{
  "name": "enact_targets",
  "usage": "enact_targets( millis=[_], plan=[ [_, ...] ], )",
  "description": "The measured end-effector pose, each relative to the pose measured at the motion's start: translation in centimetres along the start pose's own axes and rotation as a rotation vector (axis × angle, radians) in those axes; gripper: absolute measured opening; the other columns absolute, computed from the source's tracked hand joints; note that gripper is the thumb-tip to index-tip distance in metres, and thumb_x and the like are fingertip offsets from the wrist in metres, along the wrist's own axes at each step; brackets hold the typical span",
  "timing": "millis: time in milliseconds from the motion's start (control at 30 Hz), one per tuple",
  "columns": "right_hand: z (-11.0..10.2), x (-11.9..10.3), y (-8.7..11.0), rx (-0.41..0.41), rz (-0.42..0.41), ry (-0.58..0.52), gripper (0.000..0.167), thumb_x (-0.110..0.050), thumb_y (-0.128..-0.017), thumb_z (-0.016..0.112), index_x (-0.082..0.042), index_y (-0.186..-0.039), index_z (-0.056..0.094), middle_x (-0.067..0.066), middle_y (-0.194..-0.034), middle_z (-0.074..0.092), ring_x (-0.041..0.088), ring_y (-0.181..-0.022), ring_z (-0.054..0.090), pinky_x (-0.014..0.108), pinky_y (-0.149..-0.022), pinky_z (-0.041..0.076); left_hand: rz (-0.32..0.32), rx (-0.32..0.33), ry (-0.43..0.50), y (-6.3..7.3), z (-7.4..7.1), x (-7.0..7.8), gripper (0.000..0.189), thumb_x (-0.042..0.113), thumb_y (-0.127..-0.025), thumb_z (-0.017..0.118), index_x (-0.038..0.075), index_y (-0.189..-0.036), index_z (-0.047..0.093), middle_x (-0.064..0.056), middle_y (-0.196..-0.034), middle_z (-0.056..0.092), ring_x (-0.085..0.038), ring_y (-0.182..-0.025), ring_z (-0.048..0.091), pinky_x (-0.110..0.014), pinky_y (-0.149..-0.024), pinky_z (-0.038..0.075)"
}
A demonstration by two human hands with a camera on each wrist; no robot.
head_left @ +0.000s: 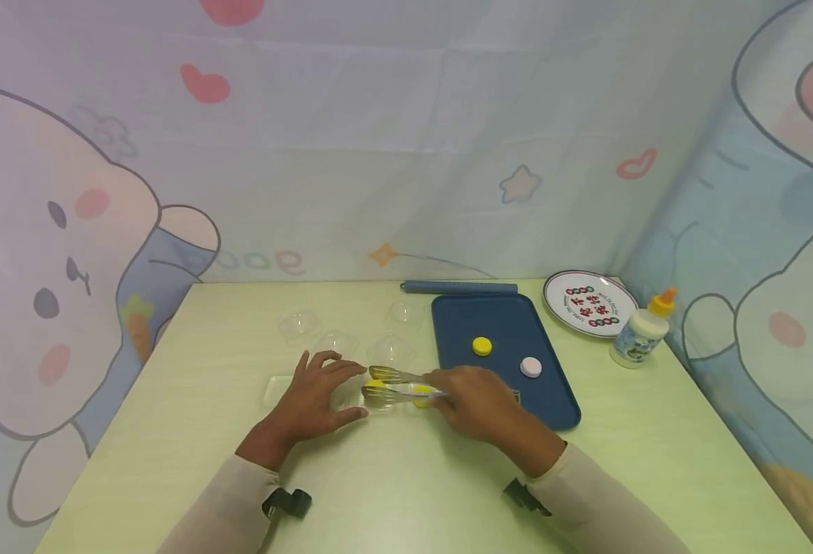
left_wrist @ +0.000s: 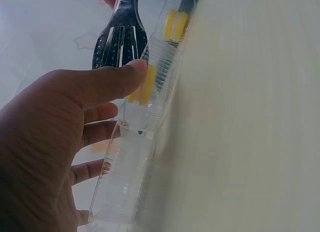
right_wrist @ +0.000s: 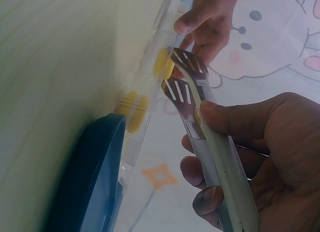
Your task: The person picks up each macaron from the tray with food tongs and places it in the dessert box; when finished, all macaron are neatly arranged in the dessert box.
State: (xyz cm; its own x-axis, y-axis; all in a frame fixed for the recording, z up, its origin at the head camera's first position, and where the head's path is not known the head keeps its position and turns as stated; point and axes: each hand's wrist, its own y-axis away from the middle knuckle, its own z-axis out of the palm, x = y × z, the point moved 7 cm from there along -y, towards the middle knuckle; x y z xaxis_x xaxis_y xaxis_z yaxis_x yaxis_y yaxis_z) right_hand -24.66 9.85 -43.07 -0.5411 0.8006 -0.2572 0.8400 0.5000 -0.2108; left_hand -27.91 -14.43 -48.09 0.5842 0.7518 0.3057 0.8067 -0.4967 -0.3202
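My right hand grips metal tongs with slotted, fork-like ends. Their tips stand on either side of the upper part of a yellow macaron, which sits on edge in a clear plastic box. My left hand holds this box low at the table, thumb along the near side and fingers at the far side. Another yellow macaron stands in a clear section to the right. Left of the held box, a second clear section has nothing in it.
A blue tray bears a yellow macaron and a pale pink macaron. Behind the hands stand several clear plastic domes. A blue-grey rod, a printed plate and an orange-capped bottle lie farther back and right.
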Motion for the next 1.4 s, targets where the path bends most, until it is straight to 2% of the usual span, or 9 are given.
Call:
enact_targets(
  millis=[300,500,800,1167,1400],
  plan=[
    [0.2,-0.4,-0.3,-0.028,-0.002,0.004,0.035,-0.019,-0.098,0.082,-0.017,-0.132,0.079,0.002,-0.122,0.083,0.024,-0.108,0.08,0.046,-0.086,0.066,-0.002,0.001,0.006,0.0,-0.2,0.2,0.062,0.045,-0.087,0.089,0.021,-0.141,0.072,0.002,-0.14,0.075,-0.035,-0.139,0.056,-0.086,-0.121,0.026],
    [0.4,-0.6,-0.4,-0.037,-0.016,0.028,0.035,-0.02,-0.098,0.082,-0.016,-0.132,0.079,0.003,-0.127,0.082,0.026,-0.116,0.08,0.048,-0.092,0.066,0.004,0.013,0.018,0.0,-0.1,0.2,0.063,0.045,-0.086,0.09,0.02,-0.14,0.072,0.0,-0.14,0.075,-0.035,-0.139,0.056,-0.087,-0.121,0.026],
    [0.4,-0.7,-0.5,-0.051,0.004,0.035,0.034,-0.02,-0.098,0.082,-0.015,-0.132,0.079,0.003,-0.128,0.082,0.026,-0.115,0.079,0.048,-0.092,0.066,-0.001,0.014,0.014,0.0,-0.1,0.0,0.065,0.045,-0.085,0.09,0.019,-0.142,0.071,0.001,-0.14,0.075,-0.036,-0.139,0.056,-0.086,-0.121,0.026],
    [-0.1,-0.2,-0.1,0.0,0.0,0.019,0.035,-0.02,-0.098,0.082,-0.018,-0.133,0.079,0.001,-0.128,0.082,0.022,-0.112,0.08,0.045,-0.088,0.066,-0.007,0.012,-0.006,0.2,-0.3,-0.2,0.067,0.045,-0.084,0.091,0.018,-0.142,0.071,-0.001,-0.143,0.074,-0.036,-0.14,0.056,-0.087,-0.121,0.025],
    [-1.1,1.2,0.5,0.052,0.036,-0.042,0.038,-0.019,-0.097,0.083,-0.017,-0.135,0.078,0.002,-0.131,0.081,0.022,-0.113,0.08,0.045,-0.086,0.066,-0.037,0.005,-0.016,0.9,-1.3,-0.9,0.068,0.046,-0.084,0.09,0.018,-0.143,0.071,-0.003,-0.145,0.073,-0.037,-0.142,0.055,-0.086,-0.122,0.024]
  ],
)
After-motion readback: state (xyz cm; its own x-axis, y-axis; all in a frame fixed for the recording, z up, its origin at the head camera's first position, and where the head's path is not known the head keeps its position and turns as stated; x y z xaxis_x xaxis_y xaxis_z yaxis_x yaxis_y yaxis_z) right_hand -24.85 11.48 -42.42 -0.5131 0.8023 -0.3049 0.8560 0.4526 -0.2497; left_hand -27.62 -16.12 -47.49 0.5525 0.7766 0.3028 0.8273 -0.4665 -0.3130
